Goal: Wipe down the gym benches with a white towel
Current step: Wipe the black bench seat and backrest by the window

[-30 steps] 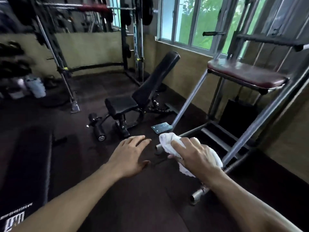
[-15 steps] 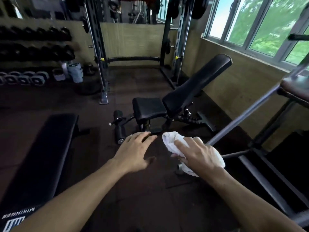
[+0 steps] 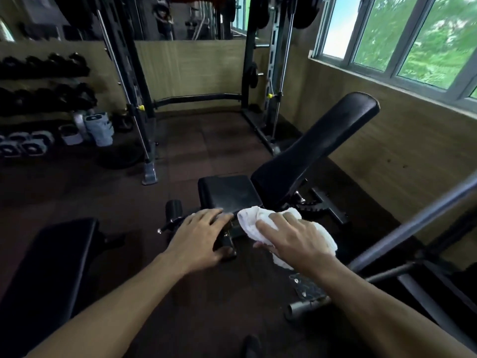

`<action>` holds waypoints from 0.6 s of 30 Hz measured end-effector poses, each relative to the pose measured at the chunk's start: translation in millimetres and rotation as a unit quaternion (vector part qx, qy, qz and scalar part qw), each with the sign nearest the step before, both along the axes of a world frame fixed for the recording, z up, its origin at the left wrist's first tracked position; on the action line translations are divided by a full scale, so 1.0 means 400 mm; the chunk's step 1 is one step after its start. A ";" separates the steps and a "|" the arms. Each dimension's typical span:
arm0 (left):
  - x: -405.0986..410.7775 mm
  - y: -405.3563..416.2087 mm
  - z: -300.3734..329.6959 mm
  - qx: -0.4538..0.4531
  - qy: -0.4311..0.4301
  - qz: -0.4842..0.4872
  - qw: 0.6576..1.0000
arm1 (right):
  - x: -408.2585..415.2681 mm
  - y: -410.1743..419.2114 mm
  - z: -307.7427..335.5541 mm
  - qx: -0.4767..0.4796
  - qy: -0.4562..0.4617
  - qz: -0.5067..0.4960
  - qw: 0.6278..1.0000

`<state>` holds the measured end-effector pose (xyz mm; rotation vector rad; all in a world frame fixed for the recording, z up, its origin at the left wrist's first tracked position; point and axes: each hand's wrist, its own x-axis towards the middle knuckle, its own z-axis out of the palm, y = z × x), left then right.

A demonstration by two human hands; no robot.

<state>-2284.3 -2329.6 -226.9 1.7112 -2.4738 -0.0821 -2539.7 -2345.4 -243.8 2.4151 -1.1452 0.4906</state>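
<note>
- Benches first, taken from the left: the flat bench (image 3: 51,257) lies low at the left edge of the view, its long black pad level and bare, well apart from both hands.
- Its padding looks like firm vinyl over foam, so I judge it will give a little under pressure and let cloth slide easily; the frame should be heavy enough to stay put while wiped.
- Left hand (image 3: 198,236) hovers palm down with fingers straight and slightly spread, holding nothing, just in front of the adjustable bench's seat pad (image 3: 228,193).
- White towel (image 3: 260,223) sits bunched under the right hand, held in the air near the front edge of the seat pad; whether it touches the pad cannot be told.
- Being soft, light and limp, it will fold and slip unless gathered into a wad under the palm, which is the sensible place for the grip.
- Right hand (image 3: 291,236) lies over the towel, fingers curved across the top and thumb tucked under the cloth, pinching it.
- Inclined backrest (image 3: 317,148) rises to the right; wiping it will likely call for pressing along the slope.
</note>
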 end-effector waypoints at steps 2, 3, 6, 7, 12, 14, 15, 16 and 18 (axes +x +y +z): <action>0.016 -0.105 -0.019 -0.002 -0.004 0.010 1.000 | 0.004 -0.112 -0.025 -0.001 -0.009 0.015 1.000; 0.015 -0.166 -0.024 -0.002 -0.005 0.014 1.000 | 0.001 -0.174 -0.032 -0.011 -0.011 0.014 1.000; 0.015 -0.333 -0.010 0.010 -0.005 0.020 1.000 | 0.001 -0.357 -0.022 -0.025 -0.020 0.017 0.999; 0.011 -0.387 -0.006 0.006 -0.006 0.025 1.000 | -0.006 -0.412 -0.016 -0.032 -0.019 0.019 0.999; -0.004 -0.606 0.015 -0.007 0.016 0.024 1.000 | -0.047 -0.657 0.009 -0.021 0.008 -0.021 1.000; -0.012 -0.704 0.017 0.006 0.018 0.014 1.000 | -0.063 -0.749 0.024 -0.017 0.020 -0.036 0.999; -0.016 -0.754 0.014 0.008 0.019 0.006 1.000 | -0.070 -0.790 0.032 -0.020 0.011 -0.031 0.999; -0.021 -0.813 0.006 0.005 0.024 -0.003 1.000 | -0.079 -0.835 0.032 -0.026 0.005 -0.032 0.999; -0.033 -0.913 -0.006 -0.003 0.025 -0.023 0.999 | -0.088 -0.900 0.036 -0.035 -0.004 -0.046 0.998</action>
